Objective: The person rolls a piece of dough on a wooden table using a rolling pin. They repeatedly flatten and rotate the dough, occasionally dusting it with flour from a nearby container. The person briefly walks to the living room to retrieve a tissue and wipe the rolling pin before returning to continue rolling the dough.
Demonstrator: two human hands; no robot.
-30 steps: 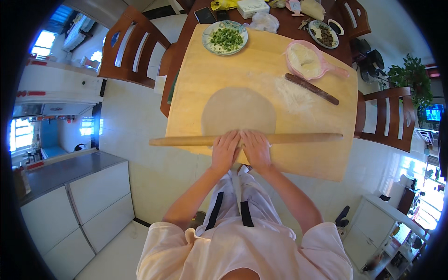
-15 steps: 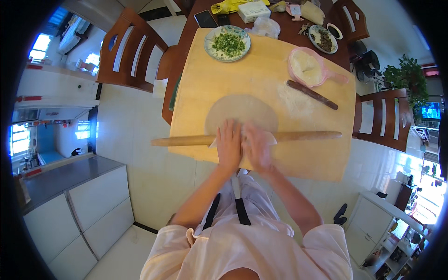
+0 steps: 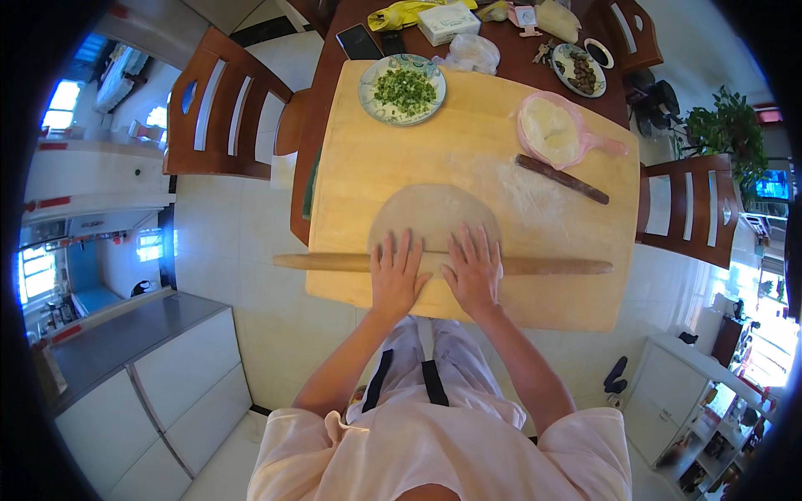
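A round, flat sheet of dough (image 3: 434,213) lies on the pale wooden board (image 3: 351,167). Across its near part runs a long tapered rolling pin (image 3: 551,266), with dough wrapped round its middle. My left hand (image 3: 398,274) rests flat over the left part of the wrapped pin, fingers stretched forward onto the sheet. Mirroring it, my right hand (image 3: 474,269) lies flat over the right part, its fingers spread. A gap separates the two hands, and the pin's bare ends stick out on both sides. My palms hide some of the wrapped dough.
Toward the back of the board are a plate of chopped green onions (image 3: 404,91) and a pink long-handled scoop of flour (image 3: 551,129). A short dark rolling pin (image 3: 562,179) lies beside spilled flour. Behind them, a phone (image 3: 359,42) and a tissue box (image 3: 449,24) sit on the table.
My hands have moved apart from the middle of the pin, left hand leftward and right hand rightward. The pin sits slightly lower in the picture, as does the whole board.
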